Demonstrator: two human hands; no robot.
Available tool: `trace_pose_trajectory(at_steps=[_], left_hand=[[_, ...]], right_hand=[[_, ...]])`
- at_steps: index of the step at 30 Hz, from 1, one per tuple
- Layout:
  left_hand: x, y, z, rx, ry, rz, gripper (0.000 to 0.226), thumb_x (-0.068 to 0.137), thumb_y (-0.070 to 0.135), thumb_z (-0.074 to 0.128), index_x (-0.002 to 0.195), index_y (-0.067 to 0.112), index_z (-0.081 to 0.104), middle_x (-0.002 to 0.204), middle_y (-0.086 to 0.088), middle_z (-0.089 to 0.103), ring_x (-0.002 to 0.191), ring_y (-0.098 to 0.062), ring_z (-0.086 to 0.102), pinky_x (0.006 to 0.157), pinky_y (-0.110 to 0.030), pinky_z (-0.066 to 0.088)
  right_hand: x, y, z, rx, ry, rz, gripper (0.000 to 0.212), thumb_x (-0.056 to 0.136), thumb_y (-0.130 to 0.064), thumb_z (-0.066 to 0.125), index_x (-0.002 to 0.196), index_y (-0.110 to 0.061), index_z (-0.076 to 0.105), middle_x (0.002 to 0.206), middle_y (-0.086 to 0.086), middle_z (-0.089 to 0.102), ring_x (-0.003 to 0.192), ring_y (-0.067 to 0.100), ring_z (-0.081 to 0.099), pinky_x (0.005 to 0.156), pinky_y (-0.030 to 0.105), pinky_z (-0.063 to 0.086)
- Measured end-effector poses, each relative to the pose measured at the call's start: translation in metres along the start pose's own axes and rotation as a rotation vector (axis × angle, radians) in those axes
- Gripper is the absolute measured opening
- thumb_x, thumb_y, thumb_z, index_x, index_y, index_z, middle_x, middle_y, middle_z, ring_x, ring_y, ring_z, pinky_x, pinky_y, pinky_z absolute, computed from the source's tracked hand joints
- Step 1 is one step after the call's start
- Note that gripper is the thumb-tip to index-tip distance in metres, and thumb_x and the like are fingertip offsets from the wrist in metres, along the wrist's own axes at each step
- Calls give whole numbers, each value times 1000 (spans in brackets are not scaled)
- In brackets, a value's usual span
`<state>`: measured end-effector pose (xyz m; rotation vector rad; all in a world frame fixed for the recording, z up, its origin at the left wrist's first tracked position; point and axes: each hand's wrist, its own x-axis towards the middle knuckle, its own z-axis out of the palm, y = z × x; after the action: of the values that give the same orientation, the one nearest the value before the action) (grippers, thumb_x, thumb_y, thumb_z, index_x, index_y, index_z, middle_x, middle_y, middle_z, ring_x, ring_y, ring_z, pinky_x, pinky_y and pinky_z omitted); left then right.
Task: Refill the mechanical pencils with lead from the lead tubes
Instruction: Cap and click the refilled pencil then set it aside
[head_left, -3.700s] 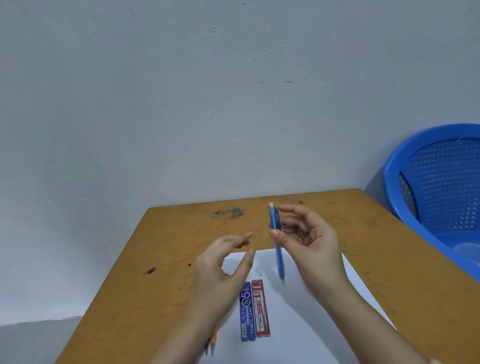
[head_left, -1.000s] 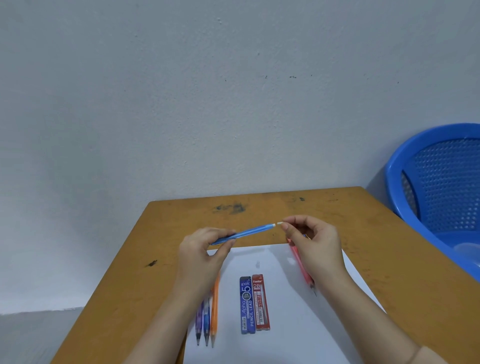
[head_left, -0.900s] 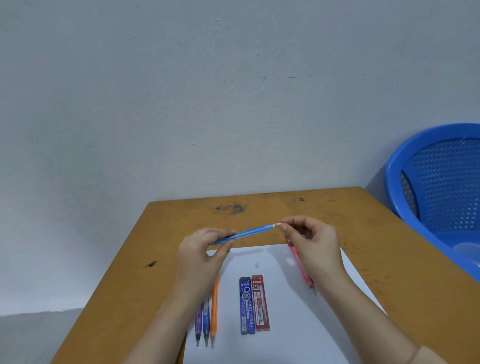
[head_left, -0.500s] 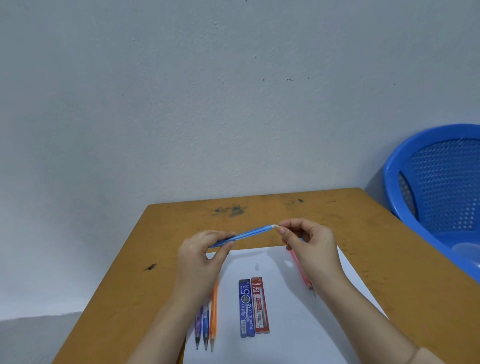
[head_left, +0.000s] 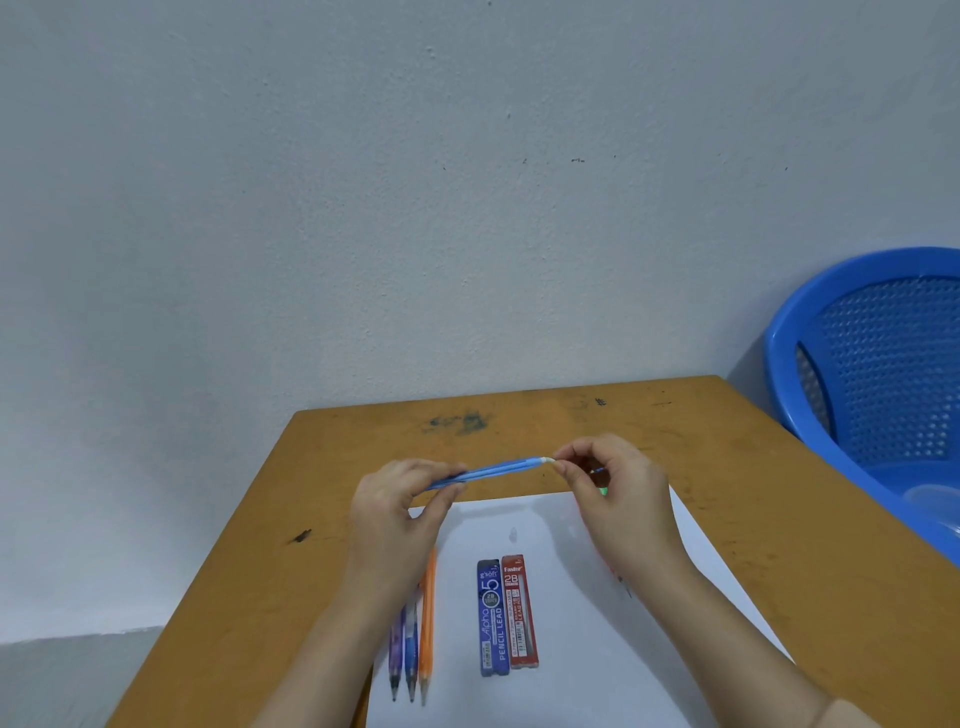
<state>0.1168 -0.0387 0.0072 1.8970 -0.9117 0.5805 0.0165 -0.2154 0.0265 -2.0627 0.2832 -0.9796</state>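
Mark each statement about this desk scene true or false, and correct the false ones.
1. The left hand and the right hand both hold the blue pencil. True.
2. The red lead tube stands upright. False: it lies flat on the white paper, beside the blue lead tube.
3. The orange pencil lies left of both tubes. True.
4. The basket is red. False: it is blue.
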Motion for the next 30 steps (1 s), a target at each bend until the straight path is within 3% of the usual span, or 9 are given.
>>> trace_pose_trajectory(at_steps=[4,6,10,16,24,27,30], left_hand=[[1,-5,-1,114,19,94,27,83,42,52,97,30,71,91,27,57,89,7,50,73,-32,48],[1,-7,-1,146,18,110,29,84,42,52,97,27,73,92,26,56,89,8,47,73,-28,46],[1,-7,-1,138,20,100,28,83,43,51,97,29,72,92,27,56,90,9,46,75,-23,42],[1,-5,-1,91,37,49,20,82,43,57,97,34,68,91,39,50,95,20,46,78,-23,43],[1,-2,-2,91,40,61,18,82,41,59,98,37,65,91,36,52,94,18,48,77,-25,44],[0,-2,-1,110,53,69,19,79,30,64,97,28,72,91,28,55,93,20,45,74,-24,44],[0,-1,-1,133,58,96,21,80,31,62,95,22,74,90,23,57,89,10,45,72,-25,44]], right_hand=[[0,6,1,-135,1,-117,13,83,0,67,81,-12,69,78,-4,60,81,4,54,65,5,40],[0,8,3,-198,-11,-162,13,83,1,67,81,-12,68,78,-6,58,74,4,53,64,5,38],[-1,6,3,-159,-17,-127,13,83,-1,68,80,-14,69,78,-8,59,70,4,54,64,6,39],[-2,-3,-1,101,17,84,24,81,-6,72,82,-30,67,81,-10,65,75,1,57,65,9,44],[-2,1,3,21,9,-20,18,88,-8,63,95,-21,74,88,-10,65,81,3,56,64,10,43],[-3,3,4,-19,23,-71,16,88,-8,64,95,-18,75,86,-9,65,79,7,56,61,8,40],[-3,5,5,-24,13,-68,15,87,-7,65,93,-16,75,84,-7,65,76,10,55,60,9,39]])
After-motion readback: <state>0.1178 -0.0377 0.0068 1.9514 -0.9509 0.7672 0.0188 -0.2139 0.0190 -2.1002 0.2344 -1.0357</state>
